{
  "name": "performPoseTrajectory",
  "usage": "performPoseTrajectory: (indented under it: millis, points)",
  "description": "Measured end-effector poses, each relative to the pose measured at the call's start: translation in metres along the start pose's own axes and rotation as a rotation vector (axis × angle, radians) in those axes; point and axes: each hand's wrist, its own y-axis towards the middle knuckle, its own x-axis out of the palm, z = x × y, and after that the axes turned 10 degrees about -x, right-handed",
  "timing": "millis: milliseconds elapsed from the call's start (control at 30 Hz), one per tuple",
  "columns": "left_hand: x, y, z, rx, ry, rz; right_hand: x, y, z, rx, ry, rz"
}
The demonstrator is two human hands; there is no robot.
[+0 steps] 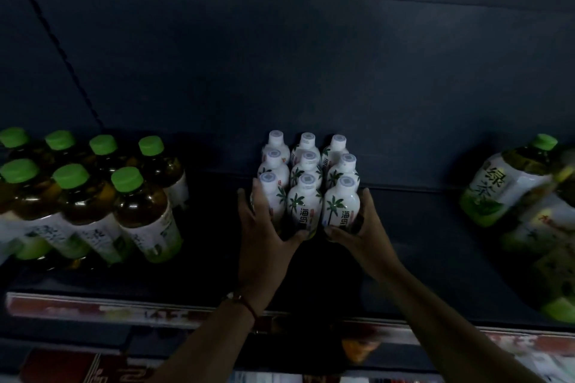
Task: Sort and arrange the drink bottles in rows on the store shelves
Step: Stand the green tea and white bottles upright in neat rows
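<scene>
Several white bottles [306, 177] with palm-tree labels stand in three rows on the dark shelf [420, 227] at the middle. My left hand [264, 233] wraps round the front left bottle [272, 196], with its thumb under the front middle one. My right hand [362, 227] grips the front right bottle [340, 205] from the right side. Both hands bracket the front row of the block.
Several green-capped tea bottles [93, 196] stand in rows on the left of the shelf. More green-tea bottles [510, 186] lie blurred at the right edge. A price-strip rail [109, 309] runs along the shelf front. Dark bare shelf lies between the groups.
</scene>
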Motion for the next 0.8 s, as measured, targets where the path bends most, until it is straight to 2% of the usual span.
performPoseTrajectory:
  millis: [167,367,567,800]
  points:
    - [0.007,-0.001,-0.003,0.046,0.051,0.055,-0.004,0.003,-0.006,0.005,0.044,-0.117]
    - [0.007,0.001,-0.002,0.025,0.043,0.032,-0.006,0.006,-0.008,0.032,0.087,-0.155]
    - [-0.003,0.008,-0.012,-0.088,-0.213,-0.112,-0.011,0.014,-0.005,0.096,0.166,-0.193]
    - [-0.009,0.012,-0.014,-0.052,-0.081,-0.106,-0.006,0.015,0.003,0.143,0.055,-0.174]
